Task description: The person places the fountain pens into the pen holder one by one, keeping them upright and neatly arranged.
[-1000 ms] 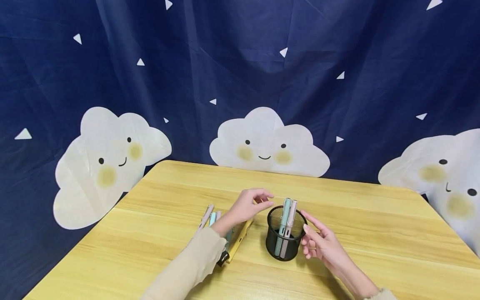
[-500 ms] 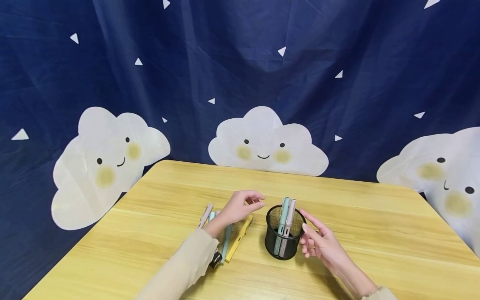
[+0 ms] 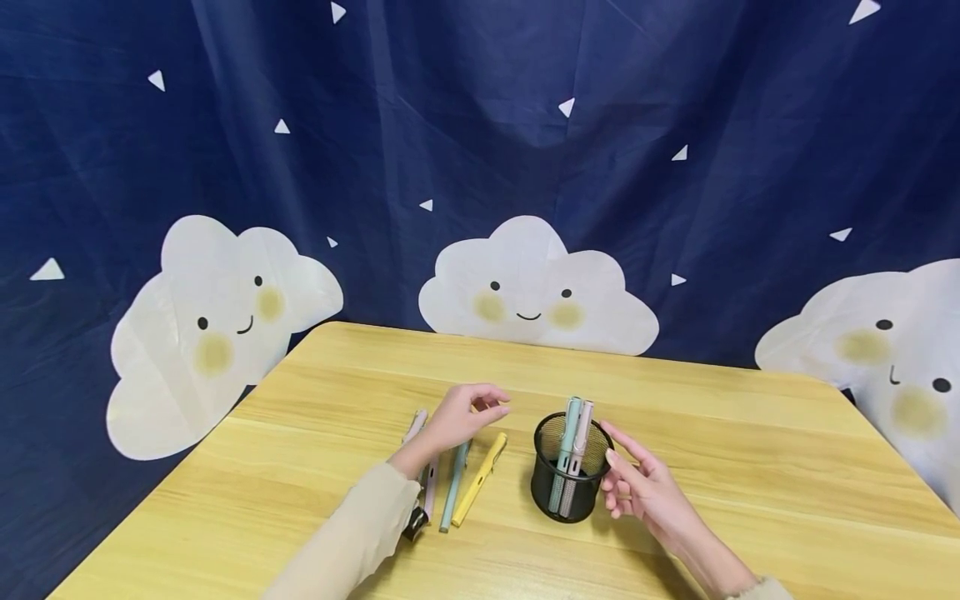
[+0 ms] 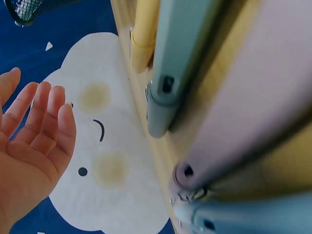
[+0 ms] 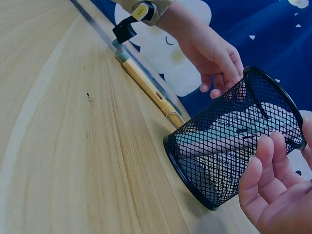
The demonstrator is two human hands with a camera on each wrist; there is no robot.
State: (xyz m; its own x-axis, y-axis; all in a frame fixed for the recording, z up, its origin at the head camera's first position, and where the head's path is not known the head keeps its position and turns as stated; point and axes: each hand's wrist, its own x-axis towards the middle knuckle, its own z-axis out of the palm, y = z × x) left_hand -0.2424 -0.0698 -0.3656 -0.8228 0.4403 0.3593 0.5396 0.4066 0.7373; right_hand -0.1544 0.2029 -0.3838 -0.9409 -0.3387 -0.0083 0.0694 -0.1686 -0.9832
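A black mesh pen holder [image 3: 546, 493] stands upright on the table with a teal pen [image 3: 572, 429] and a pale lilac pen [image 3: 582, 433] leaning in it. My right hand [image 3: 651, 493] touches the right side of its rim with thumb and index finger; the other fingers bend loosely beside the mesh. My left hand [image 3: 459, 417] hovers holding nothing above several pens, fingers relaxed. Below it lie a yellow pen [image 3: 480, 481], a blue-green pen [image 3: 453, 489] and a lilac pen [image 3: 431, 487]. A light blue pen [image 4: 263, 217] shows in the left wrist view.
The wooden table [image 3: 712, 442] extends around the holder. Behind its far edge hangs a dark blue curtain [image 3: 480, 125] with white clouds. A black device [image 3: 415, 523] sits at the left wrist, and the sleeve covers part of the pens.
My left hand has drawn left, away from the pen holder and over the lying pens, uncovering more of the blue-green and lilac ones. The right hand and holder have stayed put.
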